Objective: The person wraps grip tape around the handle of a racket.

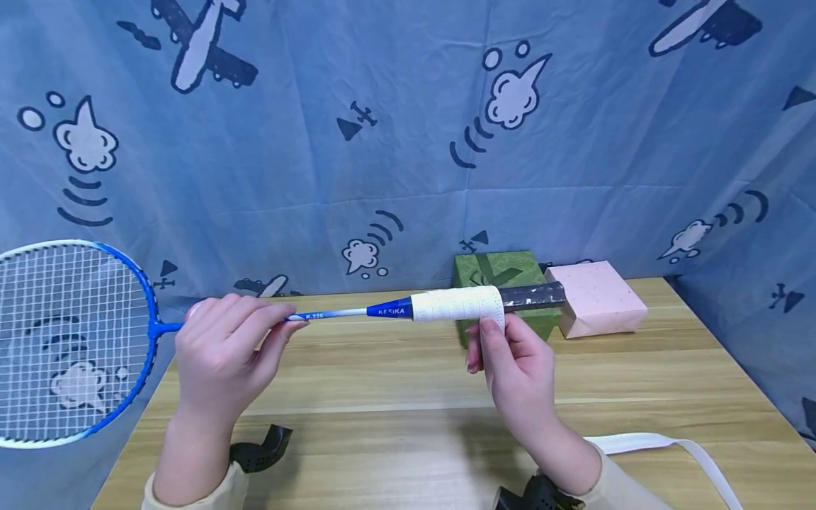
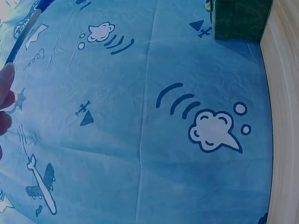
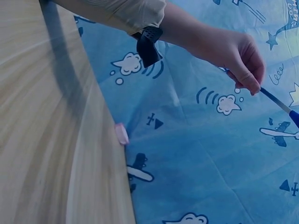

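Observation:
A blue and white badminton racket (image 1: 331, 313) is held level above the table, its strung head (image 1: 76, 347) at the far left. My left hand (image 1: 223, 347) pinches the thin shaft between thumb and fingers; in the left wrist view only its fingertips (image 2: 5, 86) show at the edge. White perforated grip tape (image 1: 455, 303) is wound round the upper part of the handle, while the black end (image 1: 532, 296) is bare of it. Just below the handle my right hand (image 1: 519, 365) pinches the tape where it leaves the last turn. The tape's loose length (image 1: 663, 440) appears beyond the right forearm.
Behind the handle stands a green box (image 1: 506, 273) with a ribbon bow, beside a pale pink box (image 1: 602, 297). Both rest at the back of the wooden table (image 1: 382, 382). A blue patterned curtain (image 1: 395, 156) hangs behind. A small pink object (image 3: 121, 134) lies at the table's edge.

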`<action>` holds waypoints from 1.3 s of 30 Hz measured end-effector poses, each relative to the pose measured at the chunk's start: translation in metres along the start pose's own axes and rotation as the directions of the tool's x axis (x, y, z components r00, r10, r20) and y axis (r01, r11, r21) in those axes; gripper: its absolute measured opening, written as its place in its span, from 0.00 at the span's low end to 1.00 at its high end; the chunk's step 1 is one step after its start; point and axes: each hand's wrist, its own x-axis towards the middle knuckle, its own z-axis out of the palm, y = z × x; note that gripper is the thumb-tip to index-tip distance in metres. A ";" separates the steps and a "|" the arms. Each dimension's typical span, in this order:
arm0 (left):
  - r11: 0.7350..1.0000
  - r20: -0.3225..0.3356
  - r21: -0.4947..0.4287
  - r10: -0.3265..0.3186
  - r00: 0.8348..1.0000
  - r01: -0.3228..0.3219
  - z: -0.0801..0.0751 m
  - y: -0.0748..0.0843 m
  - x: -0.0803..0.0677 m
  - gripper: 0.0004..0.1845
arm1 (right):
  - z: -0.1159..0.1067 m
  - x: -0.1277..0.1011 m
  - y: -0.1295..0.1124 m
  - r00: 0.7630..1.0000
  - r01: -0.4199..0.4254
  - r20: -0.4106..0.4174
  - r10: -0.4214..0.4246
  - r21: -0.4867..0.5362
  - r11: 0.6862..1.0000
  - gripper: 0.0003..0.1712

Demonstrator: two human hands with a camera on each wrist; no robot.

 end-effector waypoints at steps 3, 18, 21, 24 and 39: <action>1.000 0.000 -0.010 0.009 1.000 -0.009 0.000 0.000 0.000 0.21 | 0.000 0.000 0.000 1.000 0.009 -0.001 -0.009 -0.009 1.000 0.15; 0.997 0.047 -0.082 0.011 0.999 -0.008 -0.002 -0.004 -0.003 0.20 | -0.002 0.001 0.005 0.997 0.076 0.022 -0.078 0.084 0.994 0.17; 0.997 0.013 -0.074 0.001 1.000 0.000 -0.003 -0.004 -0.004 0.21 | -0.002 0.002 0.005 0.997 0.072 0.020 -0.073 0.066 0.995 0.16; 0.998 -0.008 -0.058 -0.004 1.000 0.004 -0.003 -0.004 -0.005 0.22 | -0.003 0.002 0.004 0.998 0.060 0.018 -0.061 0.041 0.997 0.15; 0.996 -0.002 -0.089 -0.013 1.000 0.013 -0.002 -0.005 -0.004 0.23 | -0.004 0.003 0.002 0.999 0.047 0.003 -0.047 0.028 0.999 0.14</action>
